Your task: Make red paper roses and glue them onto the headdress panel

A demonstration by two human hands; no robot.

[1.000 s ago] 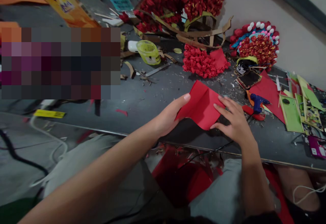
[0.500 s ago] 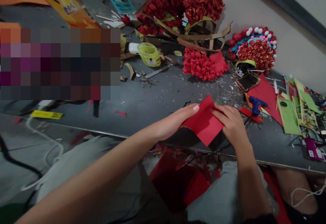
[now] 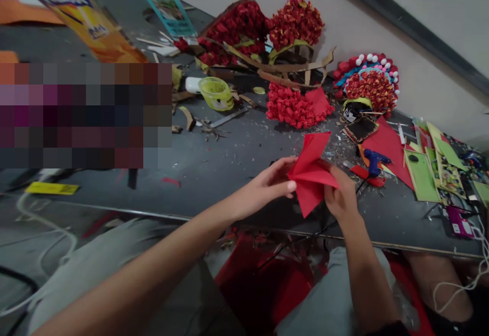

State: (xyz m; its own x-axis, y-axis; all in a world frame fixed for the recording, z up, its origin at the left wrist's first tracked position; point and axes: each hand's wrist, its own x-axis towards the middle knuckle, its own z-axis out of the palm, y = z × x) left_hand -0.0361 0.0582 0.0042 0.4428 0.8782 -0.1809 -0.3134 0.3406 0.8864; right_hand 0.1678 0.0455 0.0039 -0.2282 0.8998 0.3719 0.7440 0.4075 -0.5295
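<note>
Between my two hands is a piece of red paper (image 3: 308, 165), creased so that several flaps stand out, over the front part of the dark table. My left hand (image 3: 275, 179) pinches its left edge, thumb in front and fingers behind. On the right side my right hand (image 3: 342, 193) is closed around the paper, its fingertips partly hidden behind the flaps. Beyond the paper lies a bunch of crumpled red paper pieces (image 3: 296, 107) with a flat red patch. A blue glue gun (image 3: 376, 162) rests to the right of my right hand.
Red paper flowers (image 3: 296, 23) and bent cardboard strips (image 3: 294, 68) stand against the wall. A yellow-green tub (image 3: 216, 94) sits left of centre. Green craft pieces (image 3: 422, 175) and a purple device (image 3: 458, 222) with a white cable are at right. Red sheets (image 3: 263, 280) lie below the table edge.
The red paper went from a flat-looking square to a creased shape with flaps standing up. My left thumb moved from its top to its lower left edge. The view shifted slightly.
</note>
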